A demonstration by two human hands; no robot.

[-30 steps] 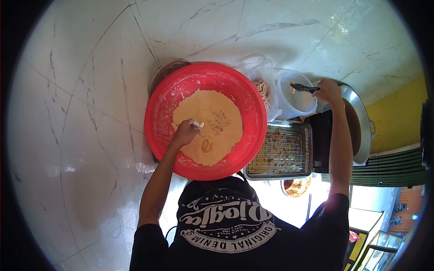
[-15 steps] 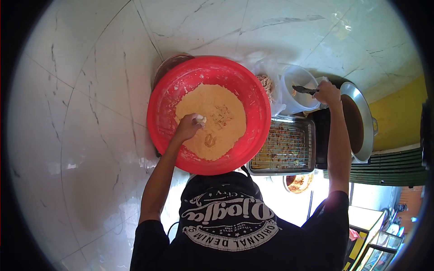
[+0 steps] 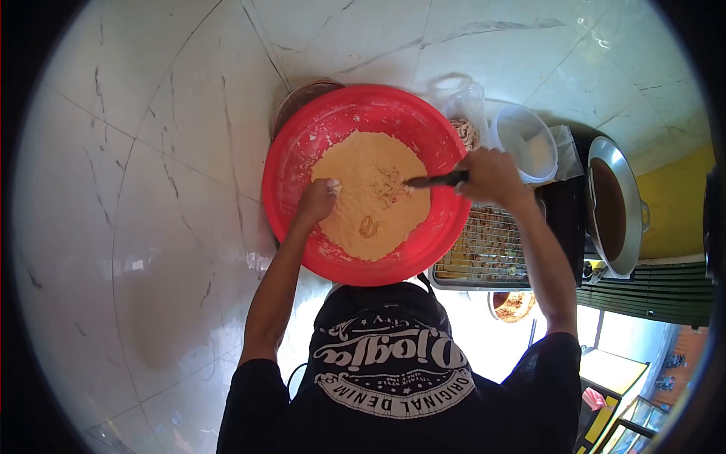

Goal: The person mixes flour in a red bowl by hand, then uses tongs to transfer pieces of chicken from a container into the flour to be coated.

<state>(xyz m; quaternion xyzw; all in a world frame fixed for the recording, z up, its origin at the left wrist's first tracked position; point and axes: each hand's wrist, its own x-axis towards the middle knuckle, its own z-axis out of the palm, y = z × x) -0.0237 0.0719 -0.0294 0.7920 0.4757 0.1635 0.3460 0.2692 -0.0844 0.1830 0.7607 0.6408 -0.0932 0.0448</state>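
A wide red basin [image 3: 276, 178] holds pale yellow flour [image 3: 344, 227]. Pale strips with reddish bits [image 3: 387, 189] lie on the flour, and a curled piece [image 3: 368, 227] sits nearer to me. My left hand [image 3: 317, 203] hangs over the flour's left side with its fingers curled together and the fingertips coated white; whether they pinch anything is hidden. In my right hand [image 3: 490, 178] is a pair of dark-handled tongs [image 3: 437, 181], reaching over the basin's right rim with the tips close above the strips.
Right of the basin stand a clear bag of pale strips [image 3: 464, 130] and a translucent tub [image 3: 522, 144]. A tray with a wire rack [image 3: 480, 246] lies nearer to me. Farther right is a large metal wok [image 3: 634, 227] of brown liquid. Marble-look tiles [image 3: 174, 174] surround the left side.
My right hand has swung the tongs left from the translucent tub to over the flour. My left hand stays over the flour. The whole view has shifted slightly.
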